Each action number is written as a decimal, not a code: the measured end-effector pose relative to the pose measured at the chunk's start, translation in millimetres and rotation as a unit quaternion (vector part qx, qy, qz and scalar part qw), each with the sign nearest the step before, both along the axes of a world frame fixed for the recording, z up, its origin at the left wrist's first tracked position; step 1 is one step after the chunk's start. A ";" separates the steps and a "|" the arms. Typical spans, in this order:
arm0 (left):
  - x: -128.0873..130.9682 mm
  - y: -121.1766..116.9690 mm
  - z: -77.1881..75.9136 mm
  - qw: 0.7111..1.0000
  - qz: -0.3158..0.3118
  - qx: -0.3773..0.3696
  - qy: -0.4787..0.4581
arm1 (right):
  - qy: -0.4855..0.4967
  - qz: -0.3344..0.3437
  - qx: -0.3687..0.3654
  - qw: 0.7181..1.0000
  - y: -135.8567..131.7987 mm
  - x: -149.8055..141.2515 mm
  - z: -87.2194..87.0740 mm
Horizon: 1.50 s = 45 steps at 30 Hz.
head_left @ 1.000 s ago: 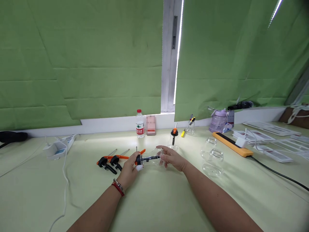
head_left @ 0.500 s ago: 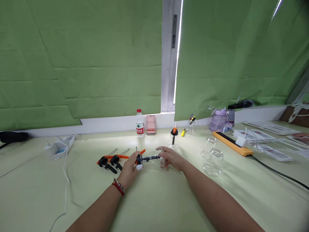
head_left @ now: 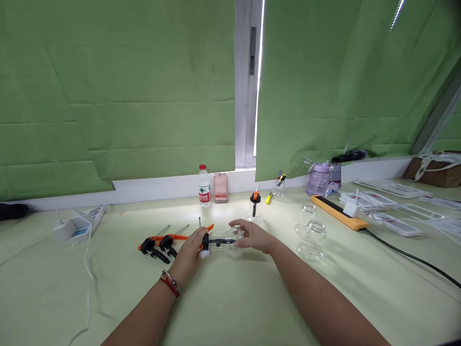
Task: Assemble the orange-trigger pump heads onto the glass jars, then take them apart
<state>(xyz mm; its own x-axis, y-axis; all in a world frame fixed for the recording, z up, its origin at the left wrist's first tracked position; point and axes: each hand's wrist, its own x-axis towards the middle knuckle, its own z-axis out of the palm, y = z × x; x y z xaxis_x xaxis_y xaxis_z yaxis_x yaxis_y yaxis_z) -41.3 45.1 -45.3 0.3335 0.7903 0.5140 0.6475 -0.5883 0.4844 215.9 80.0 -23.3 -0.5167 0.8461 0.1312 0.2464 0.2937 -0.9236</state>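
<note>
A clear glass bottle [head_left: 227, 249] lies on its side between my hands, a black tube running along inside it. My left hand [head_left: 188, 254] is wrapped round its black-and-orange top [head_left: 205, 241], at the neck. Round the wide base curl the thumb and fingers of my right hand [head_left: 254, 237]. Something small and white [head_left: 205, 253] shows under my left fingers; I cannot make out what it is. Left of that hand lie two loose black-and-orange tops [head_left: 154, 250] with metal rods. Behind my right hand, a similar bottle [head_left: 255, 218] stands upright with its top fitted.
Two glass bottles [head_left: 311, 240] without tops stand at the right. Farther back are a yellow-handled tool [head_left: 268, 197], a small glass jar [head_left: 279, 191], a water bottle [head_left: 204, 187] and a purple jug [head_left: 318, 180]. An orange power strip [head_left: 338, 213] and a white one [head_left: 82, 226] have trailing cables.
The view has shifted slightly, so the scene sits a little farther left. My right fingers have moved over the base of the glass bottle. My left hand keeps its hold on the top.
</note>
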 end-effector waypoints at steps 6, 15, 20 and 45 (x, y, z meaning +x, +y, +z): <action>6.6 -10.0 8.6 0.996 -0.032 0.064 0.047 | -0.159 0.031 0.173 0.972 -11.5 -10.1 9.4; -26.9 7.8 14.7 0.954 0.266 0.120 0.065 | 0.069 -0.258 0.313 0.912 7.8 10.9 7.2; -44.4 17.4 10.0 0.919 0.383 -0.003 0.094 | 0.082 -0.435 0.299 0.845 28.7 41.6 -8.2; -27.7 11.8 12.9 0.911 0.310 -0.175 0.209 | -0.051 -0.500 0.042 0.864 57.4 81.2 -54.5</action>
<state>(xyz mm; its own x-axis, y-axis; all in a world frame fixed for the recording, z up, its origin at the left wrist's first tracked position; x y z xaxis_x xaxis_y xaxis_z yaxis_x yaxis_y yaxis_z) -69.1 56.8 -32.3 -0.1242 0.9842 0.1261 0.9736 0.0963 0.2070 297.1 137.5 -77.7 0.4545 0.8656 0.2101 0.4934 -0.0483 -0.8685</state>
